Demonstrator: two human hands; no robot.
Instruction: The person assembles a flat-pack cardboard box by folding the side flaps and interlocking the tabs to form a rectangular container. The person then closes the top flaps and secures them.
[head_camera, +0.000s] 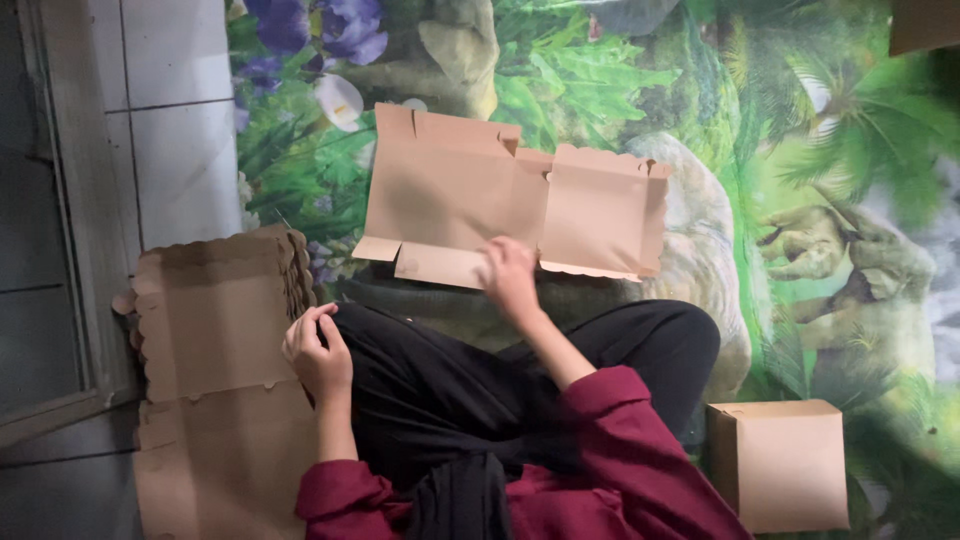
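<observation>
A flat unfolded brown cardboard box blank (480, 195) with scalloped edges lies on a green jungle-print mat (800, 180) in front of me. My right hand (508, 275) reaches forward and touches the near edge of the blank, fingers blurred. Near my left knee, my left hand (318, 352) is loosely curled with nothing visible in it, right beside a stack of flat cardboard blanks (215, 330). I sit cross-legged in black trousers (450, 390) and maroon sleeves.
A folded-up brown box (780, 462) stands on the mat at my right. Another cardboard corner (925, 25) shows at the top right. White floor tiles (170, 120) and a door frame (75, 200) lie to the left.
</observation>
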